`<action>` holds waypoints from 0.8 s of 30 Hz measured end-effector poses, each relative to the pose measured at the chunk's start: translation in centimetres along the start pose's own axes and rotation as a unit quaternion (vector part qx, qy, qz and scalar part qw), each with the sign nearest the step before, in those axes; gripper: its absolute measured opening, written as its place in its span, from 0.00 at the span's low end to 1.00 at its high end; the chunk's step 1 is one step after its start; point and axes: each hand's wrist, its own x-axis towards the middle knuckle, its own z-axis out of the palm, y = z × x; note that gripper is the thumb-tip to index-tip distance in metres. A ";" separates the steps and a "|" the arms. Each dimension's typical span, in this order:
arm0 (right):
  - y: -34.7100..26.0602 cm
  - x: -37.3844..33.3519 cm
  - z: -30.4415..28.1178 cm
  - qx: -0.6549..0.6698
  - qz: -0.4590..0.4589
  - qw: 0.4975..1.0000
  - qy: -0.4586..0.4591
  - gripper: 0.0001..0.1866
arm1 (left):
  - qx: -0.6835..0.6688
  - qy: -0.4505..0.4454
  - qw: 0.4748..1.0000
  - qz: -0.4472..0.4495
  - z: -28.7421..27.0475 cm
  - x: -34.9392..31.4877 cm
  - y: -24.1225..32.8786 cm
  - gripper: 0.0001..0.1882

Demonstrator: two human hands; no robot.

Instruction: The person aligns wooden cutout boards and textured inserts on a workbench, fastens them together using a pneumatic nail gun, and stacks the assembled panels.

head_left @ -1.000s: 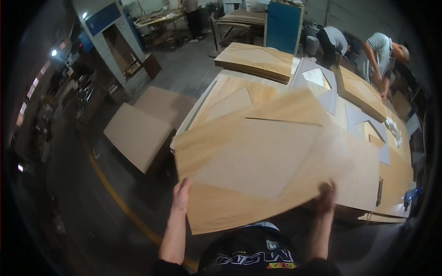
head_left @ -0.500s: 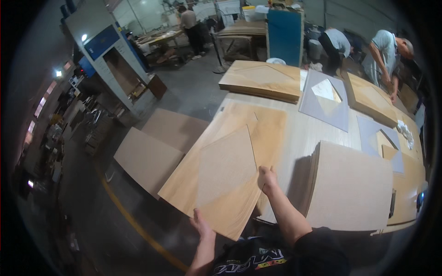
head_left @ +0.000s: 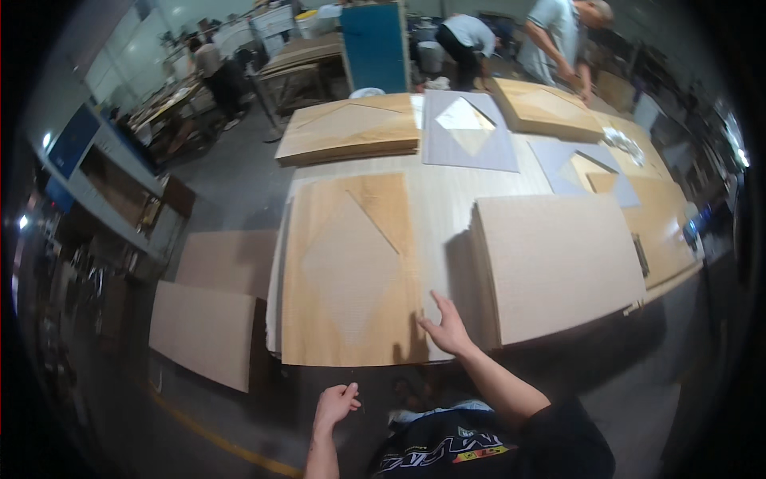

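Note:
A wood-grain panel (head_left: pixel 299 335) lies flat on the pale table (head_left: pixel 451 188), marked with a beige diamond (head_left: pixel 351 271) whose upper right edge looks dark. My right hand (head_left: pixel 448 326) is off the panel's right edge, fingers spread, holding nothing. Below the near edge of the table, my left hand (head_left: pixel 337 404) hangs apart from the panel with its fingers curled in; I see nothing in them. To the right of my right hand stands a stack of beige boards (head_left: pixel 562 271).
At the far side sit two stacks of wood panels (head_left: pixel 351 132) (head_left: pixel 550 112) and grey sheets (head_left: pixel 435 152) (head_left: pixel 550 156) with diamond cut-outs. Beige boards (head_left: pixel 203 331) stand low at the left. Two people (head_left: pixel 471 36) (head_left: pixel 550 36) bend over at the back right; another person (head_left: pixel 211 68) stands back left.
The wood-grain panel has gone from tilted over the table's front left corner to lying square on the table. Both hands have let go of it. My view has swung right.

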 end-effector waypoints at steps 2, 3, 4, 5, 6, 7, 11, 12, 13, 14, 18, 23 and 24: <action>-0.9 -4.3 -3.0 0.030 -0.014 0.999 -0.025 0.31 | 0.040 -0.017 0.999 0.023 1.4 -1.8 1.2 0.21; -1.5 -6.2 -4.6 0.050 0.015 0.997 -0.051 0.28 | 0.016 -0.024 0.998 0.061 2.7 -1.9 1.9 0.17; -0.4 -8.2 -5.4 0.072 0.005 0.996 -0.058 0.26 | -0.007 -0.032 0.995 0.099 4.2 -2.1 2.9 0.14; 0.9 -10.1 -6.1 0.094 -0.007 0.994 -0.059 0.24 | 0.011 -0.053 0.992 0.111 6.0 -2.4 4.6 0.14; 1.4 -11.5 -7.1 0.113 -0.004 0.991 -0.075 0.23 | -0.018 -0.044 0.988 0.145 8.0 -2.9 6.2 0.12; 1.8 -12.9 -8.1 0.132 -0.001 0.987 -0.089 0.22 | -0.048 -0.038 0.982 0.178 10.1 -3.2 7.5 0.11; 3.7 -16.6 -15.6 0.090 -0.070 0.986 -0.118 0.20 | -0.213 0.018 0.914 0.345 20.3 -4.9 14.5 0.11; 4.6 -17.2 -18.0 0.054 -0.106 0.989 -0.091 0.20 | -0.228 -0.011 0.904 0.361 22.8 -5.8 16.7 0.11; 5.5 -17.9 -20.4 0.052 -0.102 0.990 -0.077 0.20 | -0.224 -0.025 0.903 0.366 25.4 -5.9 18.5 0.11; 6.5 -18.2 -22.8 0.054 -0.104 0.992 -0.047 0.20 | -0.185 -0.038 0.893 0.407 27.7 -5.9 20.2 0.10; 10.1 -21.0 -33.5 0.086 -0.073 0.987 0.111 0.19 | -0.020 -0.057 0.841 0.537 37.1 -6.6 29.6 0.09; 16.0 -24.3 -43.4 0.124 0.044 0.951 0.281 0.18 | 0.132 -0.108 0.745 0.645 49.0 -6.8 43.6 0.12; 16.4 -24.8 -45.2 0.119 0.056 0.943 0.305 0.17 | 0.159 -0.108 0.726 0.661 51.3 -6.6 46.7 0.13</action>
